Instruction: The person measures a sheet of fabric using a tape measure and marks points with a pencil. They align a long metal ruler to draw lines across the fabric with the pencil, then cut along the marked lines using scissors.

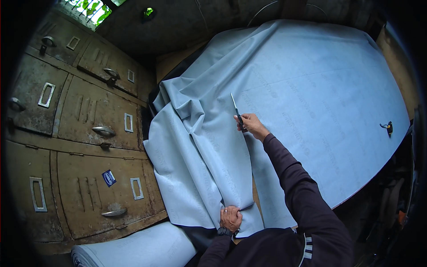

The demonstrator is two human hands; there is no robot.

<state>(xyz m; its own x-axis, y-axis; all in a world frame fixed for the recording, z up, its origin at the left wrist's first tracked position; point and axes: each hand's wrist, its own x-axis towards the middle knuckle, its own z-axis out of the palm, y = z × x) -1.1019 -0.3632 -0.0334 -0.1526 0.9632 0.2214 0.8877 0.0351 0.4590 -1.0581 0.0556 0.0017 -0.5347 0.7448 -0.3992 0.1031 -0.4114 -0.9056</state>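
A wide pale blue-grey sheet of fabric (pixel 311 102), with faint print on it, covers the table. My right hand (pixel 253 126) grips scissors (pixel 236 109) by their dark handles, blades pointing away from me. They stand at the top of a long slit that runs down to the near edge. Left of the slit, the loose part of the sheet (pixel 200 155) lies bunched in folds. Near the front edge my left hand (pixel 231 218), with a watch on its wrist, is closed on that loose part. Its fingertips are partly hidden.
Rusty brown metal lockers (pixel 95 115) line the left side. A thick roll of the same pale material (pixel 133 247) lies at the lower left. On the sheet's right side rests a small black and yellow tool (pixel 389 129), probably a tape measure. A dark wall (pixel 178 24) stands behind.
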